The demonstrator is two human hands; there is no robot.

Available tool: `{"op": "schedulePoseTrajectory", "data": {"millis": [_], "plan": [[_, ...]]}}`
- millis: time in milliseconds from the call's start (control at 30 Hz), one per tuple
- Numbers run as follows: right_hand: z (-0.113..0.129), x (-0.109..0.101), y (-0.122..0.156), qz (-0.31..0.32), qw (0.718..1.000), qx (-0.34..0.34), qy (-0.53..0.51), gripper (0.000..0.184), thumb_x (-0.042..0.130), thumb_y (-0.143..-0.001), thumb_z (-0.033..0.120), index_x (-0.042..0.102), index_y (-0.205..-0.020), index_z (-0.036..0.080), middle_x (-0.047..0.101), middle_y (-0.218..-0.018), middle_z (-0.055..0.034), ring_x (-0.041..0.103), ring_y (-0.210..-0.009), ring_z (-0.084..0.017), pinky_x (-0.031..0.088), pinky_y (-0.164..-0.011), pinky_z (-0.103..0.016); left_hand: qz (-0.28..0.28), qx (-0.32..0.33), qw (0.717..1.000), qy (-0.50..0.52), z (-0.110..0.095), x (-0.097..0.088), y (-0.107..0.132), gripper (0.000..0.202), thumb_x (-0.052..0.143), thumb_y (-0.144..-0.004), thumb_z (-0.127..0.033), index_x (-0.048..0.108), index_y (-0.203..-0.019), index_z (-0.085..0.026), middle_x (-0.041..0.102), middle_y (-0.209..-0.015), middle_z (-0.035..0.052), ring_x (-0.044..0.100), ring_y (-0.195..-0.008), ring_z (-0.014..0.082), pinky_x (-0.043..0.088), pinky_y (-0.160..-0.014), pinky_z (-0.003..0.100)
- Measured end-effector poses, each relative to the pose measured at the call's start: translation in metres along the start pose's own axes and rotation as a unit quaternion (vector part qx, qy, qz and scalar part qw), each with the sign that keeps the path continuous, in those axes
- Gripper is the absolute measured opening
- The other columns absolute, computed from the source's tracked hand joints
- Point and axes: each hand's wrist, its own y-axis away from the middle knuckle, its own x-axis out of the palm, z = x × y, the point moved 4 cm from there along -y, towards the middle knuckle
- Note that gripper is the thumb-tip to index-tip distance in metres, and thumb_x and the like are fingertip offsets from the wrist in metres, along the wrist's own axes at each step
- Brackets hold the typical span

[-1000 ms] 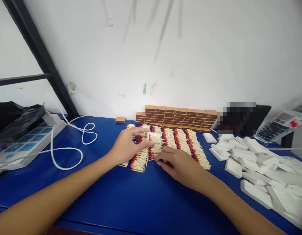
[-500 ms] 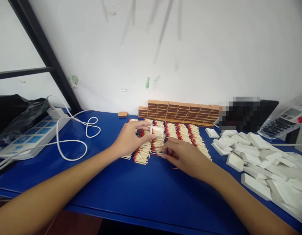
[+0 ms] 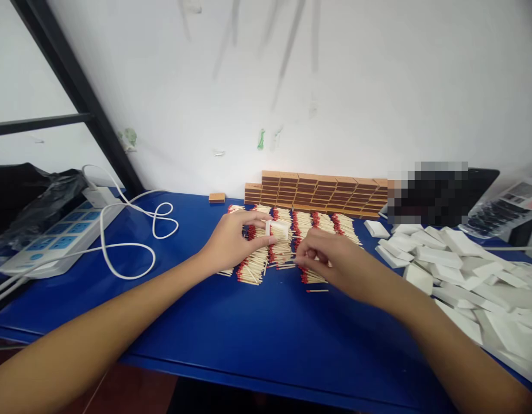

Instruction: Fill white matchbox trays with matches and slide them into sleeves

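My left hand (image 3: 234,241) pinches a small white matchbox tray (image 3: 278,229) just above rows of red-tipped matches (image 3: 300,241) spread on the blue table (image 3: 257,328). My right hand (image 3: 330,260) is lifted slightly over the matches with its fingers pinched together on a small bunch of matches, close to the tray. One loose match (image 3: 316,291) lies on the table below my right hand.
Brown matchbox sleeves (image 3: 322,194) are stacked against the wall, with a single one (image 3: 216,198) apart at the left. A heap of white trays (image 3: 459,270) fills the right side. A power strip (image 3: 54,236) and white cable (image 3: 128,241) lie at the left.
My right hand has risen from flat on the matches into a pinch and moved toward the tray. A single match now lies loose below it. The left hand has stayed in place.
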Motion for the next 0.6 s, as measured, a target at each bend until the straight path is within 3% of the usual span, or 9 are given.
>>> {"op": "schedulePoseTrajectory", "data": {"millis": [100, 167, 400, 600], "plan": [[0.001, -0.017, 0.000, -0.125, 0.992, -0.010, 0.022, 0.012, 0.063, -0.102, 0.029, 0.066, -0.091, 0.022, 0.059, -0.083, -0.0014, 0.053, -0.068, -0.016, 0.041, -0.062, -0.029, 0.028, -0.006, 0.999, 0.020, -0.005, 0.004, 0.003, 0.042, 0.089, -0.079, -0.043, 0.076, -0.113, -0.022, 0.080, -0.114, 0.0062, 0.077, -0.101, 0.0224, 0.060, -0.092, 0.036], [0.003, -0.017, 0.000, -0.166, 0.985, -0.024, 0.039, 0.010, 0.063, -0.101, 0.027, 0.066, -0.093, 0.021, 0.059, -0.083, -0.0018, 0.053, -0.068, -0.015, 0.040, -0.061, -0.029, 0.051, -0.015, 0.998, 0.036, -0.011, 0.007, 0.005, 0.043, 0.089, -0.078, -0.041, 0.076, -0.114, -0.021, 0.081, -0.110, 0.0062, 0.077, -0.101, 0.0226, 0.060, -0.088, 0.034], [0.009, -0.007, -0.002, -0.172, 0.981, -0.074, 0.042, 0.012, 0.057, -0.105, 0.023, 0.068, -0.100, 0.020, 0.060, -0.085, -0.0026, 0.054, -0.067, -0.015, 0.042, -0.063, -0.030, 0.062, -0.033, 0.995, 0.070, -0.021, 0.009, 0.007, 0.044, 0.090, -0.076, -0.038, 0.077, -0.114, -0.020, 0.081, -0.105, 0.0066, 0.076, -0.099, 0.0228, 0.061, -0.086, 0.033], [0.009, -0.012, 0.000, -0.154, 0.986, -0.051, 0.047, 0.012, 0.059, -0.103, 0.029, 0.068, -0.099, 0.022, 0.061, -0.085, -0.0042, 0.053, -0.068, -0.017, 0.041, -0.063, -0.032, 0.047, -0.042, 0.994, 0.085, -0.016, 0.007, 0.003, 0.038, 0.090, -0.076, -0.035, 0.078, -0.109, -0.020, 0.082, -0.104, 0.0070, 0.077, -0.102, 0.0239, 0.062, -0.088, 0.035]]}}
